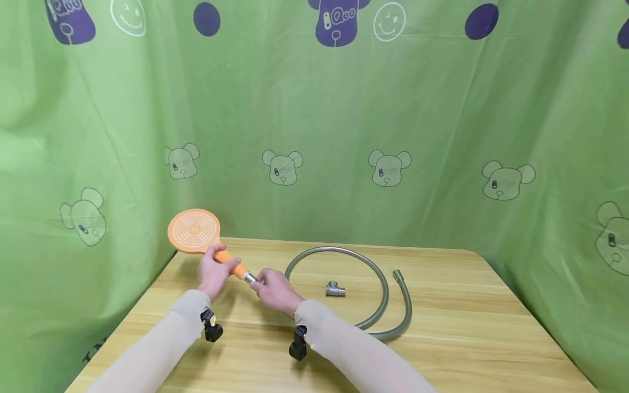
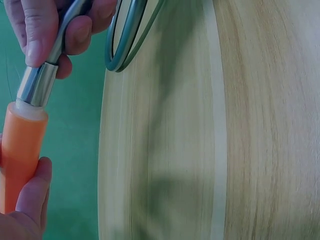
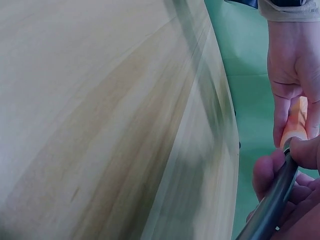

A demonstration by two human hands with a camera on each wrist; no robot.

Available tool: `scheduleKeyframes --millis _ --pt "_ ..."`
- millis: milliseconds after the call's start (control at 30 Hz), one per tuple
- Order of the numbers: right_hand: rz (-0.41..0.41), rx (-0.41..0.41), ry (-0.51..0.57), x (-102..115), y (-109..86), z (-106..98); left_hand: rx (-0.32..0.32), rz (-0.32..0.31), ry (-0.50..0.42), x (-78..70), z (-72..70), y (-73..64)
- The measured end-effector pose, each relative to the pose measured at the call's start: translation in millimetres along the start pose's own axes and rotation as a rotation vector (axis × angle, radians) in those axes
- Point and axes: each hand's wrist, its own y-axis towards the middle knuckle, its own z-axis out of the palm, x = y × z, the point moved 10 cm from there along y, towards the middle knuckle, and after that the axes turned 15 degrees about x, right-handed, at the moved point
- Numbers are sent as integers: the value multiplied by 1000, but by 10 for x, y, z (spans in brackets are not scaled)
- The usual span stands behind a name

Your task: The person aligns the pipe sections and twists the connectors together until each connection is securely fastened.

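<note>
Gripping the shower head (image 1: 196, 231) left of frame centre, the left hand (image 1: 214, 274) might let it twist; the right hand (image 1: 276, 290), pinching the hose (image 1: 336, 249), could cross-thread it if tilted.

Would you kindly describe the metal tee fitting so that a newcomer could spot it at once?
On the wooden table, find the long, curving grey shower hose running from the right hand. Inside its big curve lies the tee fitting: small, silvery, T-shaped and unheld, unlike the hose and the orange shower head.
</note>
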Motion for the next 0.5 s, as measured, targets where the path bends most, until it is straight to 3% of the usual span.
scheduleKeyframes --millis 267,500 --pt "6 44 25 -9 7 32 -37 19 21 -43 -1 -33" --pt "19 32 72 -43 2 22 -53 47 81 -112 -10 -55"
